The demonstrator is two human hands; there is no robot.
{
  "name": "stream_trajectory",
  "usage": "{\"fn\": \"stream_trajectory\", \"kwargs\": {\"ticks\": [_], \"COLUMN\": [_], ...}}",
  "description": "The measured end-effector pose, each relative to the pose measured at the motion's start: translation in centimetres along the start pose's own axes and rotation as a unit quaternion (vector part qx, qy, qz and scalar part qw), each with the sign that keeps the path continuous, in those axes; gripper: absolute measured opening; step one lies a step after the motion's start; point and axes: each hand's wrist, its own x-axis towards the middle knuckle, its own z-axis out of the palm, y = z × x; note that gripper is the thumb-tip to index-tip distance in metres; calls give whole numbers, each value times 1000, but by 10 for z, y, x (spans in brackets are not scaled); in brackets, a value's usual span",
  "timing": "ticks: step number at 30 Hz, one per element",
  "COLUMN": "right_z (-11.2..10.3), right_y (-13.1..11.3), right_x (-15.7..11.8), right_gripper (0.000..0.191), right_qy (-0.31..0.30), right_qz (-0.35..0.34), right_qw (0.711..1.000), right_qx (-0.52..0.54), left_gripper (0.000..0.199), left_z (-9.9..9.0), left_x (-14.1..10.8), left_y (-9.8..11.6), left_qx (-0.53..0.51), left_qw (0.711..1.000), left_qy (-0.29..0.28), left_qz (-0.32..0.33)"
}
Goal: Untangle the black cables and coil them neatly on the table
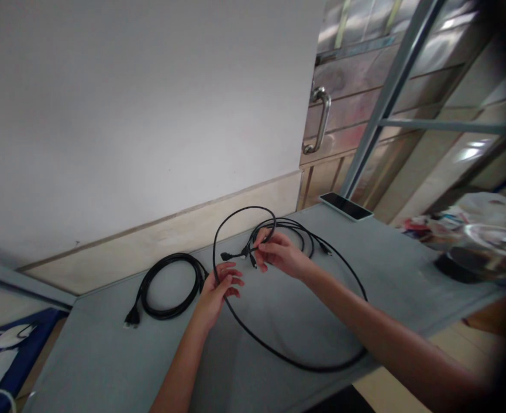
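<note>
A long black cable hangs in a wide loop in front of me, with a smaller loop rising between my hands. My right hand pinches this cable close to its plug end. The cable passes between the thumb and the spread fingers of my left hand. Left of my left hand lies a coiled black cable, its plug toward the left. Behind my right hand, another coiled black cable rests on the table, partly hidden by that hand.
The grey table meets a white wall. A flat device with a dark screen lies at its far right corner. At the right edge are a dark round object and plastic bags. A blue item is at lower left.
</note>
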Motion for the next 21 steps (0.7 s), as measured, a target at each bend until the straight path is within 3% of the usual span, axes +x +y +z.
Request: {"fn": "stream_trajectory", "kwargs": {"ticks": [4,8,11,14,18,21], "right_z": [23,39,38,23,0,-5], "right_y": [22,36,30,15,15,32], "right_x": [-4,-13,-19,-20,-11,-7], "right_gripper": [16,21,29,31,24,24], "right_qy": [-115,-152,-176,-210,-84,-6], "right_qz": [39,98,154,160,137,135], "right_qw": [991,976,958,949,986,991], "right_qx": [-60,-122,-168,-172,-41,-2], "left_gripper": [38,34,31,28,27,27], "left_z": [-1,0,-3,-11,-26,-30], "left_x": [-2,2,5,5,3,1], "left_y": [7,5,8,17,24,20], "left_qx": [-45,-95,-118,-124,-66,21], "left_qw": [999,994,989,987,993,995], "left_qy": [-9,51,82,94,97,70], "left_qz": [13,6,27,25,-15,-68]}}
